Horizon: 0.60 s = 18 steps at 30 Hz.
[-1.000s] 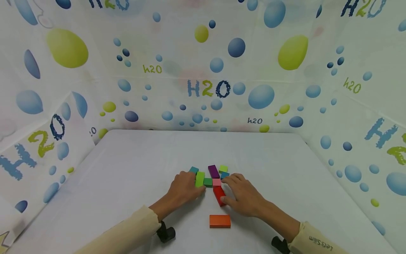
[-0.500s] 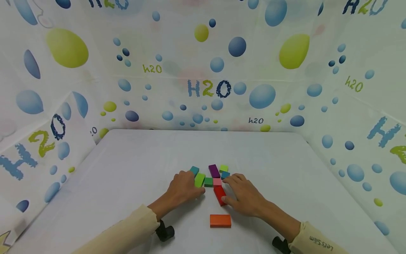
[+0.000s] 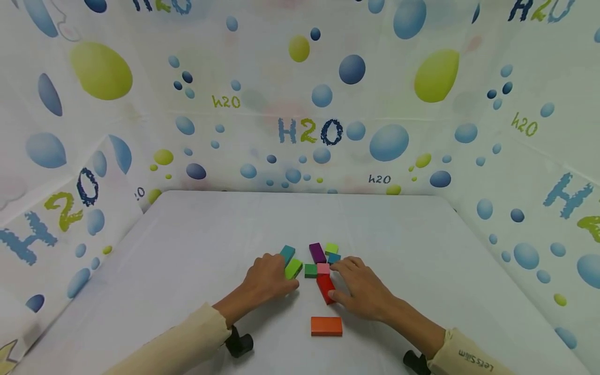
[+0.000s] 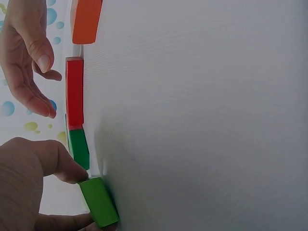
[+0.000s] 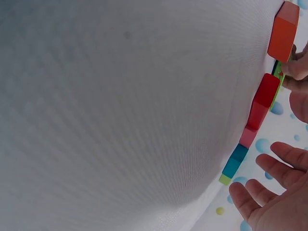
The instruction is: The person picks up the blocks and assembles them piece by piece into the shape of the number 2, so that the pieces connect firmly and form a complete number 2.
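My left hand (image 3: 269, 276) pinches a light green block (image 3: 294, 269) between thumb and fingers, and the block sits tilted in the left wrist view. A teal block (image 3: 288, 253) lies just beyond it, at the fingers. A narrow gap separates the light green block from a dark green block (image 3: 311, 271), which adjoins a pink block (image 3: 323, 269). My right hand (image 3: 363, 289) hovers with loosely spread fingers to the right of a red block (image 3: 325, 289) and a blue block (image 3: 334, 258). In the right wrist view, those fingers (image 5: 244, 199) hold nothing.
Behind the pink block lie a purple block (image 3: 317, 253) and a small yellow-green block (image 3: 332, 248). An orange block (image 3: 326, 326) lies nearer me on the white table (image 3: 211, 224). A bubble-printed curtain (image 3: 262, 104) encloses the table's back and sides.
My left hand has moved slightly left with the light green block, which has turned and parted from the dark green one. More of the teal block shows. My right hand stays nearly in place.
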Each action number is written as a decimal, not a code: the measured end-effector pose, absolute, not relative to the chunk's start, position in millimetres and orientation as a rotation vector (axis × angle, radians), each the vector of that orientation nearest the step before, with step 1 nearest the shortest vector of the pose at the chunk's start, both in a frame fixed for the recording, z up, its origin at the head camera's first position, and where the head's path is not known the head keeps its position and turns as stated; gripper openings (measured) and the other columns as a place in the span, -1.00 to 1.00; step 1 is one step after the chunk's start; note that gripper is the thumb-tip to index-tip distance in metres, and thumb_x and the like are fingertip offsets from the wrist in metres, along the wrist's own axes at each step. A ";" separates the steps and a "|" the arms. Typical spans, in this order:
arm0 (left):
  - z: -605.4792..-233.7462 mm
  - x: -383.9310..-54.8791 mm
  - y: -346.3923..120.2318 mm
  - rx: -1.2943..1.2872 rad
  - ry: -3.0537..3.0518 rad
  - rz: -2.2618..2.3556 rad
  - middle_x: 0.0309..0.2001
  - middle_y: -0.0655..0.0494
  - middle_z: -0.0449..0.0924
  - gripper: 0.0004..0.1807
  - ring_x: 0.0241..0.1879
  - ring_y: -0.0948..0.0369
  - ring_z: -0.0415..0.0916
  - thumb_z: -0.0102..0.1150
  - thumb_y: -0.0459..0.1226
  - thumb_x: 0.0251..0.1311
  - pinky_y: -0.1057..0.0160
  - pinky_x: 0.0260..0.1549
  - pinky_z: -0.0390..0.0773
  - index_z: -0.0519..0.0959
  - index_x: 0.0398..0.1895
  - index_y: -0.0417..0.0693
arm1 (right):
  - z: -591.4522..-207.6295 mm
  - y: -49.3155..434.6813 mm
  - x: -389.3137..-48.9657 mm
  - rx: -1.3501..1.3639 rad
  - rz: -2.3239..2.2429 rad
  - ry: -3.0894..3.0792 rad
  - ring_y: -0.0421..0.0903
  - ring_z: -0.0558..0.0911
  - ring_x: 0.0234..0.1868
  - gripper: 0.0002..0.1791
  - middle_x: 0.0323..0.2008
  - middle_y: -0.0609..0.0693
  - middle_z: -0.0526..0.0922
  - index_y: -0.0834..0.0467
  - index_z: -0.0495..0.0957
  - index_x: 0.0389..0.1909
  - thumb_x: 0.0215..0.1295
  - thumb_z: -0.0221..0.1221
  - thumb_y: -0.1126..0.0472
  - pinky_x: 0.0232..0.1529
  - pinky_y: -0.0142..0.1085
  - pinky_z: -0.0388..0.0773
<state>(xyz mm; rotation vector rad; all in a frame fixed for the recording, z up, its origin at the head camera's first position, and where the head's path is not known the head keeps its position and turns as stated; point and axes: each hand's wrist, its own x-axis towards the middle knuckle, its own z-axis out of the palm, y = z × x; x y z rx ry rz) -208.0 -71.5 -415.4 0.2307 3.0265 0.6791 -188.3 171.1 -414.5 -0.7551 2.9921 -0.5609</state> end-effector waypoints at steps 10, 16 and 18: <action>-415.1 -198.4 -81.9 0.320 3.048 0.639 -0.70 0.10 0.37 -0.61 -0.69 0.22 0.35 0.45 -0.05 0.02 0.34 -0.72 0.38 0.47 -0.63 -0.06 | -411.3 171.4 -186.8 -0.732 -0.569 3.007 0.06 0.35 0.38 -0.34 0.27 0.01 0.52 0.06 0.46 0.34 0.25 0.37 -0.03 0.30 0.12 0.45; -410.3 -188.6 -83.8 0.406 3.009 0.653 -0.69 0.13 0.35 -0.66 -0.66 0.23 0.35 0.47 -0.08 -0.01 0.32 -0.68 0.38 0.51 -0.58 -0.05 | -409.0 171.6 -186.5 -0.773 -0.598 2.993 0.07 0.35 0.38 -0.34 0.28 0.01 0.51 0.08 0.45 0.34 0.26 0.36 -0.01 0.31 0.13 0.43; -409.5 -185.3 -83.8 0.434 3.004 0.655 -0.67 0.14 0.37 -0.68 -0.65 0.24 0.35 0.47 -0.09 -0.02 0.32 -0.68 0.40 0.53 -0.54 -0.06 | -409.0 171.8 -186.5 -0.778 -0.595 2.992 0.07 0.35 0.38 -0.34 0.28 0.01 0.51 0.08 0.45 0.34 0.26 0.36 -0.01 0.31 0.12 0.44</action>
